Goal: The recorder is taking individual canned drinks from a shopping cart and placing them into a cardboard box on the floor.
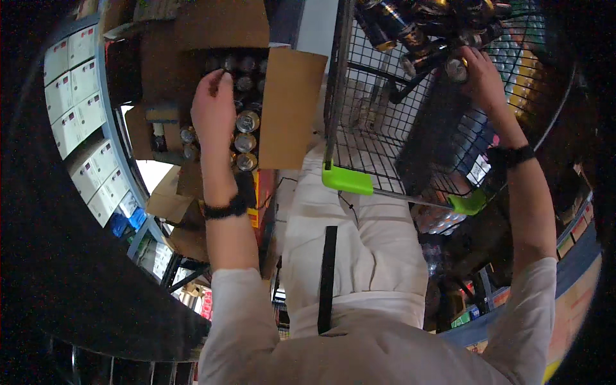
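My left hand (215,106) is over an open cardboard box (294,109), its fingers curled among the upright cans inside. Whatever those fingers hold, if anything, is hidden. Several silver-topped cans (246,142) stand in rows beside that wrist. On the right, my right hand (486,80) reaches into a black wire shopping cart (369,144). Its fingers are closed round a can (456,69), the silver end of which shows. Dark cans with gold details (401,22) lie in a loose heap at the cart's far end, just beyond this hand.
Bright green corner pieces (347,179) cap the cart's near rim. White cartons (80,86) fill a shelf at the far left. More open cardboard (168,196) lies left of the can box. Packs of bottles (520,70) show through the cart's right side.
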The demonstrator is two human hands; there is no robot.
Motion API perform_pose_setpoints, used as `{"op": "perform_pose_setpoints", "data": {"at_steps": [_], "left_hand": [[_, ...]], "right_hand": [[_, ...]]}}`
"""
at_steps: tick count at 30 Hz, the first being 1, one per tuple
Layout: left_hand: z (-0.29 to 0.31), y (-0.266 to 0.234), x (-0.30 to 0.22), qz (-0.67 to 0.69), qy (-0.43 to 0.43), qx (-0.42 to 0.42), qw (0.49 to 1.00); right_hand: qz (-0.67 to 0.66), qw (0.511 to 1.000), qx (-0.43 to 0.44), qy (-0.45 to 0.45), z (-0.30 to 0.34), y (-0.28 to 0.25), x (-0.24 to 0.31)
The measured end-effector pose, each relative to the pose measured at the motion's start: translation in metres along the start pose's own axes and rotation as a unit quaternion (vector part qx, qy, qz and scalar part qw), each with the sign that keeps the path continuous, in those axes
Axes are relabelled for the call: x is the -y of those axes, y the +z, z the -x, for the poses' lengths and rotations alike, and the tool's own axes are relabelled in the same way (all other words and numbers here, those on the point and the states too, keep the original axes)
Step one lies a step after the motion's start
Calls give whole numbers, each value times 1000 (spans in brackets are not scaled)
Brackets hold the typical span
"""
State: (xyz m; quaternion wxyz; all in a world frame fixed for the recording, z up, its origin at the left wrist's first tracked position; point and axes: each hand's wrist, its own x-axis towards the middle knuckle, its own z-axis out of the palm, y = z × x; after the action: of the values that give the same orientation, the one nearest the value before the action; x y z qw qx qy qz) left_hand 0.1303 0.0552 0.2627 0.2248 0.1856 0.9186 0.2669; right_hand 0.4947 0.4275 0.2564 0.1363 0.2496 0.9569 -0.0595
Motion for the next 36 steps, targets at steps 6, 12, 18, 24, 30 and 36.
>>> {"op": "perform_pose_setpoints", "data": {"at_steps": [6,12,18,24,30,36], "left_hand": [[87,-23,-107,316,-124,212,917],[117,-23,-147,125,77,139,979],[127,-36,-126,452,-152,341,810],[131,-51,-120,502,-185,424,731],[128,-61,-109,543,-206,385,717],[89,-80,-38,606,-226,204,735]], "right_hand": [[-383,921,-48,48,60,-71,73],[-290,927,-152,-185,85,-141,191],[-329,874,-242,-263,85,-135,249],[-308,868,-233,-312,91,-140,267],[-313,876,-124,-346,91,-147,254],[-335,928,55,-151,109,-113,218]]}}
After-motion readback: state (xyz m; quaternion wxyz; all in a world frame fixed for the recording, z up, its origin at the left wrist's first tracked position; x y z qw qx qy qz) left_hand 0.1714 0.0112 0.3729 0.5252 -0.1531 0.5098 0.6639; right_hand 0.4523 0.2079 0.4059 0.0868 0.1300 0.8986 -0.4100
